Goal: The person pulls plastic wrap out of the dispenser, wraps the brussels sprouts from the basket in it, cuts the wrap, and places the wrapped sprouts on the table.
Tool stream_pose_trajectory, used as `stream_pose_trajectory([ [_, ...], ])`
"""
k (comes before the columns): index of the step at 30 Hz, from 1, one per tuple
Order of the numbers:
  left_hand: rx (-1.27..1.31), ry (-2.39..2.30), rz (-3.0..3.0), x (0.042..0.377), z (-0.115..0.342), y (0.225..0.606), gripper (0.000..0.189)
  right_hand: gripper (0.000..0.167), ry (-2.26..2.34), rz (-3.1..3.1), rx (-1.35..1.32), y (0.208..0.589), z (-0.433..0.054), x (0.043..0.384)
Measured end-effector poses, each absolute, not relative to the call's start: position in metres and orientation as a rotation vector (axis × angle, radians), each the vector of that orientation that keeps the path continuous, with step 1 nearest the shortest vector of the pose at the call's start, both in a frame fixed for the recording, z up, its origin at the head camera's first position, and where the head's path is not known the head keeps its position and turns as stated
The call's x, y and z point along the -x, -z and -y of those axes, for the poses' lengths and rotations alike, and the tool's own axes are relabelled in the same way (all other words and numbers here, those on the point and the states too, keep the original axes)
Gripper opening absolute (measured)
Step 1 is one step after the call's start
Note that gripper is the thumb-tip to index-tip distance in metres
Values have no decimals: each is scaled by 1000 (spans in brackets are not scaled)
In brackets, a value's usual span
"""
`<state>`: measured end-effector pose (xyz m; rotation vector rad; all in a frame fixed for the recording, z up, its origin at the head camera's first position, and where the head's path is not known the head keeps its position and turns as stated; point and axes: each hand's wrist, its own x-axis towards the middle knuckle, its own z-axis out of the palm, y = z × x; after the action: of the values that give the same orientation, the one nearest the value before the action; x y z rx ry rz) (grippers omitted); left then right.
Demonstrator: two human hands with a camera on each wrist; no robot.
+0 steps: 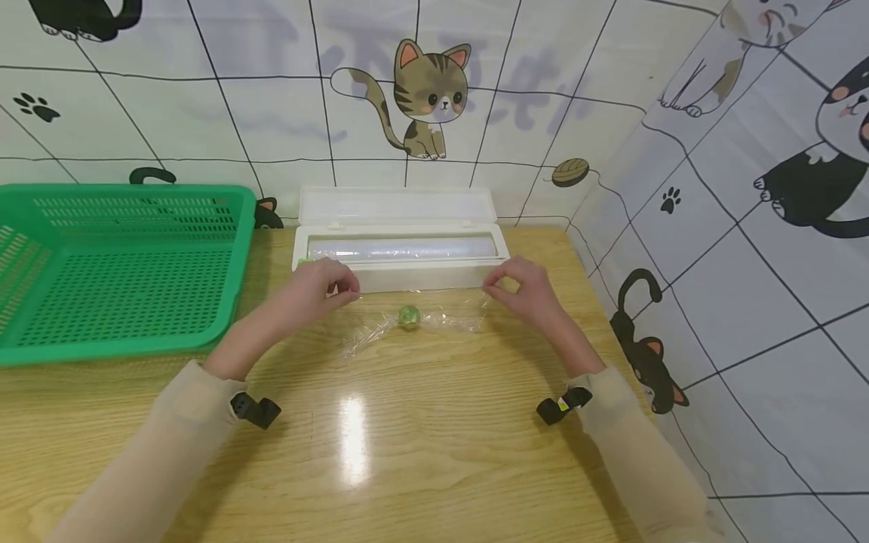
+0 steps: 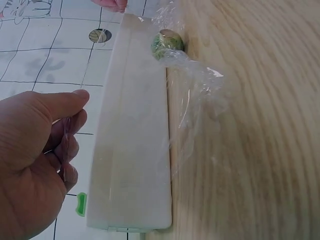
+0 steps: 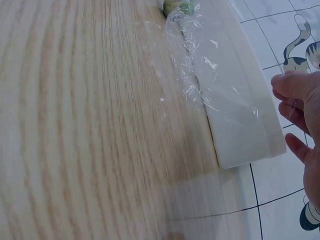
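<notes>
A small green Brussels sprout (image 1: 409, 317) sits on crinkled clear cling film (image 1: 456, 323) in front of the white cling film box (image 1: 428, 277). My left hand (image 1: 315, 290) pinches the film between thumb and fingers, by the box's left front corner. At the right front corner, my right hand (image 1: 526, 290) pinches the film's other side. A taut, thin film edge runs between the two hands in the left wrist view. Loose film drapes over and beside the sprout (image 2: 166, 44); how far it covers it is hard to tell.
Inside the box, whose lid (image 1: 397, 205) stands raised at the back, lies a film roll (image 1: 407, 248). A green plastic basket (image 1: 237, 283) is on the left of the wooden table (image 1: 434, 452). A cat-patterned cloth (image 1: 271, 113) hangs behind and on the right.
</notes>
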<state>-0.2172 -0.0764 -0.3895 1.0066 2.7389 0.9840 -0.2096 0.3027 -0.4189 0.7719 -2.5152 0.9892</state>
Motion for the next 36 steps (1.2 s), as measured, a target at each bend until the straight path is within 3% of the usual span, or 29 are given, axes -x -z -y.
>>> stream_pose_trajectory([
  [13, -1121, -1027, -2683, 200, 81, 402, 9, 22, -955, 2504, -996, 426, -308, 194],
  [36, -1143, -1031, -2609, 183, 81, 409, 8, 26, -966, 2513, -1114, 431, -319, 179],
])
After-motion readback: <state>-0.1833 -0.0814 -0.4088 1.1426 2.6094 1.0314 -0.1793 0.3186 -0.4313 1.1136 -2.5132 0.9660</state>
